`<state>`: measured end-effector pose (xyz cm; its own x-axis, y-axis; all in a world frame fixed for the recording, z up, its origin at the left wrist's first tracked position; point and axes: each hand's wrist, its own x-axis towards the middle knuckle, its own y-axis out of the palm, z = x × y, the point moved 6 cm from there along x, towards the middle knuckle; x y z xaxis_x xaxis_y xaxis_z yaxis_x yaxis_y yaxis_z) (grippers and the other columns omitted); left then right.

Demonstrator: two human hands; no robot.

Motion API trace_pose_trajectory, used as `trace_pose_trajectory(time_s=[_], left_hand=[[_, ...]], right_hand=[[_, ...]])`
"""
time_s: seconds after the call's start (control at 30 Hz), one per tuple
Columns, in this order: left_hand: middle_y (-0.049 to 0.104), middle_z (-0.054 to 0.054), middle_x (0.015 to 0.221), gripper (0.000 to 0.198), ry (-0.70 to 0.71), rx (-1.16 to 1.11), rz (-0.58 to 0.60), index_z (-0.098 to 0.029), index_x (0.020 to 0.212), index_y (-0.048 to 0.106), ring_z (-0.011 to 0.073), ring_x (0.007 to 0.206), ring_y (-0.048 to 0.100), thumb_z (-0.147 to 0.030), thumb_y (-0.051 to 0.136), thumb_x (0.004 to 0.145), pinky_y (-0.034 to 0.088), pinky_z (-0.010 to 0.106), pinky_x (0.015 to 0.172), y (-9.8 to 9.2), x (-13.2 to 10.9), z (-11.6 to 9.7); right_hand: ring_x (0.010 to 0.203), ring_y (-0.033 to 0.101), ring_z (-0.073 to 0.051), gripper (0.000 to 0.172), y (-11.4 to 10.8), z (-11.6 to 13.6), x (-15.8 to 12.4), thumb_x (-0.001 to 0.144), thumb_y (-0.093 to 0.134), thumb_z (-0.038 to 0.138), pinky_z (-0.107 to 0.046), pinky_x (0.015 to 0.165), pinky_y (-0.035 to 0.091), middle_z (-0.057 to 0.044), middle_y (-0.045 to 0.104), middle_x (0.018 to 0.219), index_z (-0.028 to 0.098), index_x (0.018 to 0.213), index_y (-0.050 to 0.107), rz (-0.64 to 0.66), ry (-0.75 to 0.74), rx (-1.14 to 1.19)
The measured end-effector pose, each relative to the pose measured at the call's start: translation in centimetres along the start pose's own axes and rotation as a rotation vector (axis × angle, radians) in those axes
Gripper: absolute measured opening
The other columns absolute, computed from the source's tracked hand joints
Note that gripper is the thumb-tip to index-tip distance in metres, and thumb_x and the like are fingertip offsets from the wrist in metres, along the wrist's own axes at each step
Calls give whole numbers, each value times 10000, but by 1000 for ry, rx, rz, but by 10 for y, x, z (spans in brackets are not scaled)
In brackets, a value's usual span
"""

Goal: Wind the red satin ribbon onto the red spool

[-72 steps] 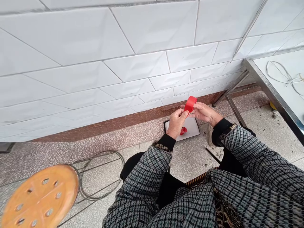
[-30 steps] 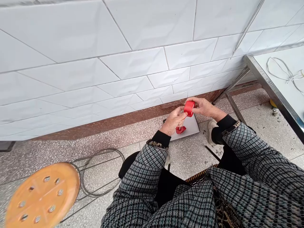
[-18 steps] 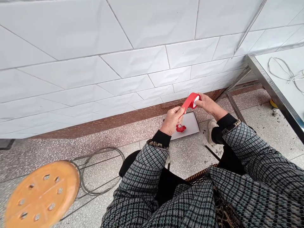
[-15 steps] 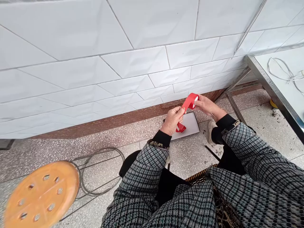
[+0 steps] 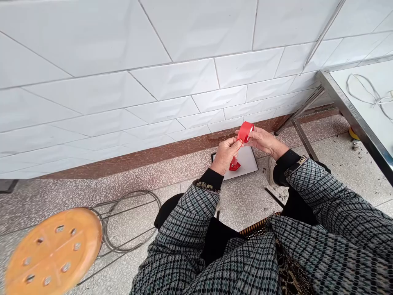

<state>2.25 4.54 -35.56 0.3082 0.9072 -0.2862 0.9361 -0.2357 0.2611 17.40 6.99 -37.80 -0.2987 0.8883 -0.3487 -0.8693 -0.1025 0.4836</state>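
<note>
A roll of red tape (image 5: 245,130) with a white core is held up between my hands, above a shallow white tray with a dark rim (image 5: 248,162) on the floor. My right hand (image 5: 263,140) is closed on the roll from its right side. With thumb and fingers my left hand (image 5: 226,155) pinches the tape's loose end close to the roll. Below the left fingers hangs a crumpled red tail of tape (image 5: 235,165), over the tray.
An orange stool (image 5: 53,256) with a round holed seat and wire legs stands at lower left. On the right is a metal-edged table (image 5: 353,108) with a white cable (image 5: 373,96) on it. The tiled wall (image 5: 196,78) rises just ahead. Dark scraps litter the speckled floor.
My hands have come closer together. The stretch of tape between the left fingers and the roll is shorter, and the left hand has shifted slightly right.
</note>
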Motion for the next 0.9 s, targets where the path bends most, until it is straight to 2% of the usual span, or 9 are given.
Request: trace_pose_trajectory(time_s=[0.17, 0.37, 0.5, 0.63, 0.77, 0.9], left_hand=[[418, -69, 537, 459, 9, -1, -14, -160, 726, 666, 41, 463, 305, -558, 893, 751, 292, 228, 494, -1, 1, -1], [368, -99, 504, 501, -72, -75, 48, -168, 721, 634, 35, 444, 299, -578, 923, 714, 285, 224, 481, 4, 0, 4], [377, -100, 504, 508, -61, -53, -11, -181, 702, 592, 31, 429, 295, -557, 934, 693, 264, 222, 459, 2, -1, 5], [437, -92, 550, 440, -36, -59, -93, -191, 756, 577, 33, 440, 309, -474, 911, 721, 275, 220, 456, 2, -2, 6], [477, -97, 583, 382, 10, -56, -218, -206, 800, 544, 32, 442, 289, -377, 882, 748, 229, 210, 445, 1, -2, 7], [422, -105, 559, 328, 19, -20, -209, -196, 808, 587, 34, 442, 238, -401, 843, 792, 158, 213, 444, 4, -2, 7]], right_hand=[[895, 717, -198, 196, 0, -2, 0, 812, 783, 222, -381, 915, 624, -60, 808, 972, 193, 998, 728, -6, 2, 1], [1055, 738, -247, 173, 10, -1, -5, 867, 778, 259, -437, 993, 618, -135, 815, 1150, 181, 1018, 746, 20, 31, 25], [1200, 718, -302, 227, 15, -1, -8, 855, 823, 316, -527, 1058, 597, -161, 799, 1249, 191, 1030, 753, 68, 35, 55], [1226, 699, -317, 216, 18, -8, -6, 849, 832, 356, -565, 1043, 601, -152, 794, 1264, 205, 960, 725, 106, 57, 122], [1212, 687, -311, 216, 19, -14, -2, 815, 824, 339, -552, 1020, 615, -133, 799, 1237, 207, 960, 733, 77, 68, 157], [1250, 670, -319, 221, 13, -5, 0, 790, 813, 323, -540, 1030, 604, -130, 799, 1242, 207, 967, 750, 8, -14, 141]])
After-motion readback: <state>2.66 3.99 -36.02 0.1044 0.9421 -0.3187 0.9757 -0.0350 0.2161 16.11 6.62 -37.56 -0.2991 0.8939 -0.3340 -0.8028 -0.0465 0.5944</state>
